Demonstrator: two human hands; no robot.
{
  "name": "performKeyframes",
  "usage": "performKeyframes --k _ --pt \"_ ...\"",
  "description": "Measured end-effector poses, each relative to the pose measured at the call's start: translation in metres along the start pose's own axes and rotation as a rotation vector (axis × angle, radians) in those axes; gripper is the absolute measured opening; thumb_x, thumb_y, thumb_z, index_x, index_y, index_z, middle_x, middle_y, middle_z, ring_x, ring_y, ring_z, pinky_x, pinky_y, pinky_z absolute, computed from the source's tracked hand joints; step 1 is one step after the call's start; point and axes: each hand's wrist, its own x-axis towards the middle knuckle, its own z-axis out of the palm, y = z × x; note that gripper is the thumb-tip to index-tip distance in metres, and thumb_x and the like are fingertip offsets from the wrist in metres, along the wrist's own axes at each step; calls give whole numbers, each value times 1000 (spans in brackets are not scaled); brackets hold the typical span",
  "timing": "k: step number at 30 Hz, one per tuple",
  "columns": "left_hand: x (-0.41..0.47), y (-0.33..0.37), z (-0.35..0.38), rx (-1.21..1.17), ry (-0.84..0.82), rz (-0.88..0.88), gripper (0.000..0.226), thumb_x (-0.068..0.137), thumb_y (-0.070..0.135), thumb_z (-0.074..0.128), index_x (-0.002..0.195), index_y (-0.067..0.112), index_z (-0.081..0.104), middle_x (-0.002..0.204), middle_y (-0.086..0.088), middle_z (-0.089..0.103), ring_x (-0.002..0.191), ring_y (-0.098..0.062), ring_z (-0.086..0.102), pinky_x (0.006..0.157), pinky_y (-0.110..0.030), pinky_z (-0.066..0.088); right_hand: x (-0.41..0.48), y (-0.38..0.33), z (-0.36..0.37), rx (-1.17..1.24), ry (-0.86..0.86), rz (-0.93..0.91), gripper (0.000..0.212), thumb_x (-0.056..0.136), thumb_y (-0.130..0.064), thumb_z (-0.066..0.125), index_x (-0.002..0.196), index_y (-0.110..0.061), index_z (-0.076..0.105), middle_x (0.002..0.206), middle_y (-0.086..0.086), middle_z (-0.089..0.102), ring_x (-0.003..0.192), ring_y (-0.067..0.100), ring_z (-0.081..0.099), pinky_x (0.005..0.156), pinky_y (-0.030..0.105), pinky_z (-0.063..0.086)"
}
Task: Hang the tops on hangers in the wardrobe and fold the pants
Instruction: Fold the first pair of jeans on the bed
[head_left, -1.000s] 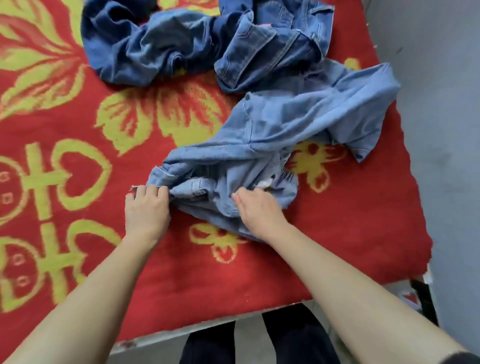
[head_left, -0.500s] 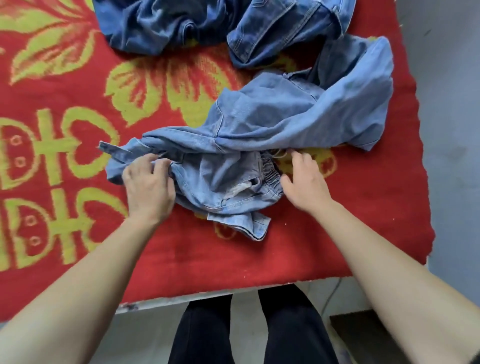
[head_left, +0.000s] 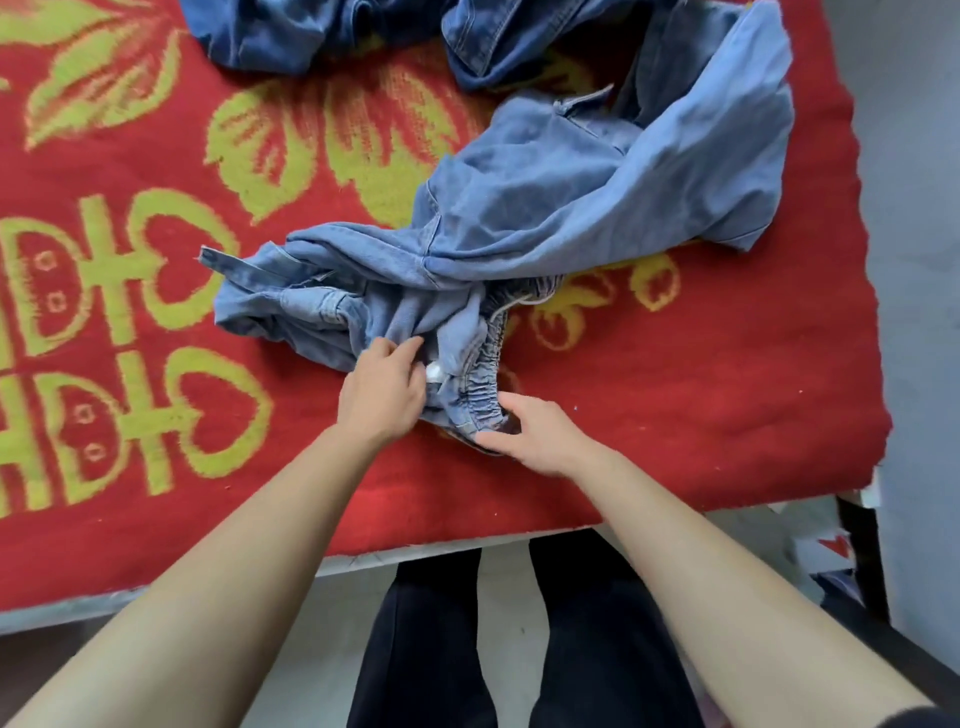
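Observation:
A crumpled pair of light blue denim pants (head_left: 545, 208) lies on the red blanket, its elastic waistband (head_left: 485, 384) bunched at the near end. My left hand (head_left: 382, 392) rests on the fabric just left of the waistband, fingers slightly bent on the cloth beside a white label. My right hand (head_left: 535, 431) pinches the near end of the waistband between thumb and fingers. A darker blue denim garment (head_left: 322, 31) is heaped at the far edge of the blanket.
The red blanket with yellow-green flower patterns (head_left: 156, 322) covers the bed; its near edge (head_left: 467, 540) runs just in front of my dark-trousered legs (head_left: 519, 649). A grey wall (head_left: 914, 208) bounds the right side, with a dark frame post (head_left: 862, 551) at the bed's corner.
My left hand moved right, from the pants' left end to beside the label. My right hand came back toward me and took the near end of the waistband. The camera tilted down.

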Motion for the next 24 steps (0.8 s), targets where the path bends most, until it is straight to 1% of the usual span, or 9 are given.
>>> performKeyframes --k 3,5,8,11,13,17,19,21,24 --pt "1 -9 4 79 -99 -1 51 97 30 47 147 25 41 129 -8 46 124 -30 44 101 -46 41 -9 8 -24 -264 27 41 36 86 -27 62 121 -29 61 116 3 62 110 28 61 91 36 50" --pt "1 -2 11 44 -72 -15 52 95 26 48 146 23 41 132 -9 45 124 -31 44 100 -47 41 -12 10 -45 -381 270 37 54 86 -16 56 139 -25 50 126 6 52 115 31 56 93 44 50" --pt "-7 15 20 15 46 -70 44 95 25 43 138 20 50 127 -11 50 117 -35 50 94 -48 41 3 -1 -77 -556 525 -167 62 84 -7 57 144 -15 45 130 11 49 113 34 52 90 47 50" --pt "-21 34 27 33 282 -57 37 95 37 46 117 11 60 113 -16 56 100 -39 56 80 -48 43 28 -17 -102 -885 511 -206 70 84 -12 60 150 -15 38 142 13 44 123 36 44 98 46 42" --pt "-30 47 34 68 404 19 55 89 61 49 107 11 60 102 -12 56 93 -35 55 74 -45 43 40 -15 -109 -993 420 -109 75 86 -18 62 154 -14 30 150 14 37 134 37 35 105 46 35" --pt "-36 70 48 145 375 130 82 67 83 56 108 13 56 99 -8 55 90 -30 54 72 -43 42 43 -4 -110 -1071 406 26 55 91 -22 60 142 -11 44 141 17 45 127 38 40 100 46 37" --pt "-37 80 54 142 264 61 88 67 78 62 124 12 48 106 -7 55 95 -30 56 76 -43 43 37 1 -105 -1152 359 -9 38 93 -25 57 129 -12 57 134 17 51 123 37 43 99 44 37" --pt "-38 88 60 119 193 -1 80 77 56 67 135 10 38 112 -9 57 99 -32 60 79 -43 44 30 11 -98 -1182 281 7 37 93 -27 56 128 -13 58 131 18 52 123 37 44 101 44 36" --pt "-33 87 59 5 203 -44 57 80 17 59 131 6 36 102 -14 63 92 -39 62 74 -44 43 21 19 -89 -1027 319 87 46 92 -30 58 134 -13 50 131 20 46 120 38 44 97 46 39"
